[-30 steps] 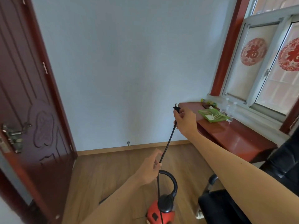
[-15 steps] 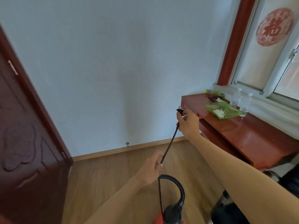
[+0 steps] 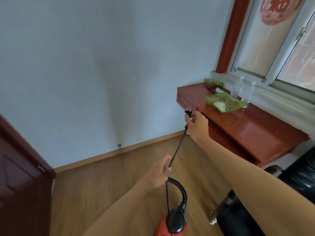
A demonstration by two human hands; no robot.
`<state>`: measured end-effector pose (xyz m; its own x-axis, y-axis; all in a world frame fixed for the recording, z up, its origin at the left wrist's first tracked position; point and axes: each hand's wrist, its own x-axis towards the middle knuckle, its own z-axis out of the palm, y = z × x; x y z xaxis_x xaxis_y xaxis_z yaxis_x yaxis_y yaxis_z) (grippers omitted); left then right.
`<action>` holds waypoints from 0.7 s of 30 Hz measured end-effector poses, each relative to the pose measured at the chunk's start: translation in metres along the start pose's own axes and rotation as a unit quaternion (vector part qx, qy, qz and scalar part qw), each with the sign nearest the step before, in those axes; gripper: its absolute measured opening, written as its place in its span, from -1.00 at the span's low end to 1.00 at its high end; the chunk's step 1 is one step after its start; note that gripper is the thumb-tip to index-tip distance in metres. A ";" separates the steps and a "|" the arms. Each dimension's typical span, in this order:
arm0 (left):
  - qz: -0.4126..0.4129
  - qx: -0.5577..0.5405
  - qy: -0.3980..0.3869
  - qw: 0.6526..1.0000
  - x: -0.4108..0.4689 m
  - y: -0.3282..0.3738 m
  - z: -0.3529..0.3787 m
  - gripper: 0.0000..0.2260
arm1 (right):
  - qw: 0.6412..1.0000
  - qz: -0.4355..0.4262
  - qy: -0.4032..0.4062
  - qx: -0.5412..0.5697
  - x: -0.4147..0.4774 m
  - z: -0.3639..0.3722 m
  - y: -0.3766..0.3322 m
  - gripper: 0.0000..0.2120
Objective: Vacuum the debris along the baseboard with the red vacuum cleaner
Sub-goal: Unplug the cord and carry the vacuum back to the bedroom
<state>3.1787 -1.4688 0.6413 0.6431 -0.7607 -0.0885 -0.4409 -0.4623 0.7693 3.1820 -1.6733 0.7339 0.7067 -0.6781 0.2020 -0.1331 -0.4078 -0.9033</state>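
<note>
The red vacuum cleaner (image 3: 163, 227) sits on the wooden floor at the bottom edge, its black hose (image 3: 182, 189) arching up from it. A black power cord (image 3: 178, 147) runs taut from the vacuum up to its plug (image 3: 188, 113). My right hand (image 3: 197, 125) holds the cord just below the plug, prongs pointing up. Lower down, my left hand (image 3: 160, 174) pinches the same cord. The wooden baseboard (image 3: 119, 153) runs along the foot of the pale wall. No debris can be made out along it.
A red-brown desk (image 3: 255, 132) stands at the right under the window, bearing a green dish (image 3: 225, 102) and two clear bottles (image 3: 242, 91). A black chair (image 3: 255, 217) fills the lower right. A dark red door (image 3: 20, 181) stands at the left. A door stop (image 3: 119, 145) juts from the wall.
The view has swung right and down, so the door has slid toward the left edge. Both hands keep their hold on the cord, the right one now closer to the desk.
</note>
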 end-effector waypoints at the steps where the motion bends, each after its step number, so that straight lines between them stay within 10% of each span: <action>1: 0.002 -0.003 -0.014 1.000 0.007 -0.006 0.001 -0.72 | 1.000 0.005 0.006 -0.014 0.004 0.003 0.007 -0.83; 21: -0.047 -0.005 -0.254 0.966 0.127 -0.193 0.056 -0.70 | 0.957 0.269 0.077 -0.075 0.021 0.105 0.180 -0.87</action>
<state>3.3106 -1.5020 0.4464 0.2891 -0.8425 -0.4546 -0.3889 -0.5373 0.7484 3.2453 -1.6965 0.5361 0.3992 -0.8918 -0.2129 -0.5555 -0.0506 -0.8300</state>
